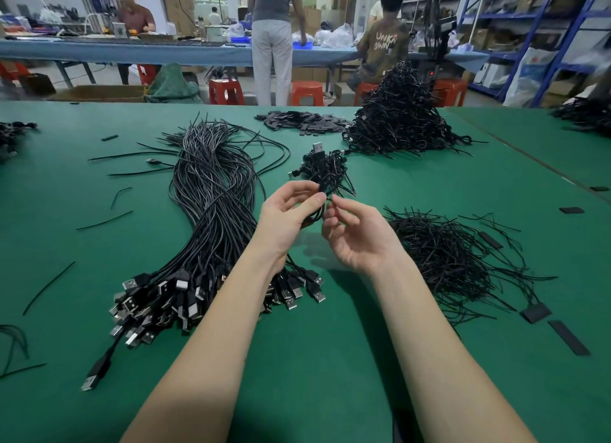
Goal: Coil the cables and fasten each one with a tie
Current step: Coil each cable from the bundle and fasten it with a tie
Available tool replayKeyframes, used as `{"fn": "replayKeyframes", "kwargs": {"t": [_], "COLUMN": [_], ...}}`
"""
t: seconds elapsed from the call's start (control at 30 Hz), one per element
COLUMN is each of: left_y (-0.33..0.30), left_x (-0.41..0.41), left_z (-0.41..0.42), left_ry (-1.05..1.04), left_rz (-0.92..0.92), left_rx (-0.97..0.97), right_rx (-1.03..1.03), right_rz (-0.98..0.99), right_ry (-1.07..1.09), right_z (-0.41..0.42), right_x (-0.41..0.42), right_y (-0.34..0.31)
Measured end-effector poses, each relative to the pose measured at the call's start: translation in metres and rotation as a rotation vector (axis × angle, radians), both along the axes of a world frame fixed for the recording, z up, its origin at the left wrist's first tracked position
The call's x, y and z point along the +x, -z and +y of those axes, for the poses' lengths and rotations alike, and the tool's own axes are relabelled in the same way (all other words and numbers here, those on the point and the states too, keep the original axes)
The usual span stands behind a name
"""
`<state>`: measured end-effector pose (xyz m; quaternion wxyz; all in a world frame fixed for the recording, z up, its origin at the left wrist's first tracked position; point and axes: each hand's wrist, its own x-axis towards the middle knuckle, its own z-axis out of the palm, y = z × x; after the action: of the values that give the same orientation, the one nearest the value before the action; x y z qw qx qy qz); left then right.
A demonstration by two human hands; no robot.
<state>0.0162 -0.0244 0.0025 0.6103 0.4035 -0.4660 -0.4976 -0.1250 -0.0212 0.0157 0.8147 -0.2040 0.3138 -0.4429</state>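
— What's nearest on the green table (297, 360)?

— Two bare forearms reaching in from the near edge. To their left lies a long bundle of uncoiled cables (211, 217), its USB plugs fanned out toward the near edge; to their right, a loose heap of black ties (453, 260).

— And the hands?

— Raised above the middle of the table, palms facing each other. The left hand (287, 221) grips a coiled cable (322, 178), thumb and curled fingers pinched round its lower part. The right hand (357, 237) is just beside it, fingers half curled, fingertips (334, 200) at the coil. Whether they pinch a tie end, I cannot tell.

— How does that cable look?

— A small tight black bunch, a USB plug sticking up from its top, thin strands splaying out sideways.

— Farther off?

— A tall pile of finished coils (400, 122) toward the far right edge, with flat black strips (301, 120) left of it.
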Motion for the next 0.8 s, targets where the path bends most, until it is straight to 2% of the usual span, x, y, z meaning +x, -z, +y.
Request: {"fn": "replayKeyframes", "kwargs": {"t": [0.07, 0.13, 0.23, 0.33, 0.43, 0.47, 0.53, 0.57, 0.6, 0.7, 0.8], "left_y": [0.000, -0.001, -0.002, -0.003, -0.004, -0.004, -0.003, -0.003, -0.003, -0.002, -0.001], "left_x": [0.001, 0.001, 0.003, 0.004, 0.004, 0.004, 0.002, 0.002, 0.002, 0.003, 0.004], "left_z": [0.000, -0.001, -0.002, -0.001, -0.001, -0.001, -0.001, -0.001, -0.001, -0.002, -0.004], "left_ry": [-0.007, -0.027, -0.037, -0.013, 0.010, 0.016, 0.011, -0.003, -0.024, -0.104, -0.170], "left_rz": [0.013, 0.060, 0.117, 0.126, 0.127, 0.129, 0.127, 0.131, 0.144, 0.211, 0.226], "left_rx": [0.073, 0.151, 0.213, 0.230, 0.227, 0.218, 0.199, 0.194, 0.194, 0.209, 0.226], "right_rx": [-0.319, -0.624, -0.872, -0.979, -0.914, -0.797, -0.449, -0.310, -0.246, -0.336, -0.453], "right_rz": [0.405, 0.661, 0.868, 0.950, 0.936, 0.824, 0.447, 0.317, 0.283, 0.498, 0.695], "right_ry": [0.215, 0.321, 0.380, 0.445, 0.439, 0.416, 0.327, 0.282, 0.246, 0.192, 0.296], "right_z": [-0.002, -0.002, -0.002, -0.002, -0.005, -0.007, -0.012, -0.014, -0.019, -0.034, -0.048], "right_x": [0.000, -0.003, -0.004, -0.003, -0.001, 0.001, 0.008, 0.012, 0.014, 0.022, 0.038], "right_y": [0.002, 0.004, 0.006, 0.006, 0.006, 0.005, -0.001, -0.005, -0.007, -0.013, -0.016]}}
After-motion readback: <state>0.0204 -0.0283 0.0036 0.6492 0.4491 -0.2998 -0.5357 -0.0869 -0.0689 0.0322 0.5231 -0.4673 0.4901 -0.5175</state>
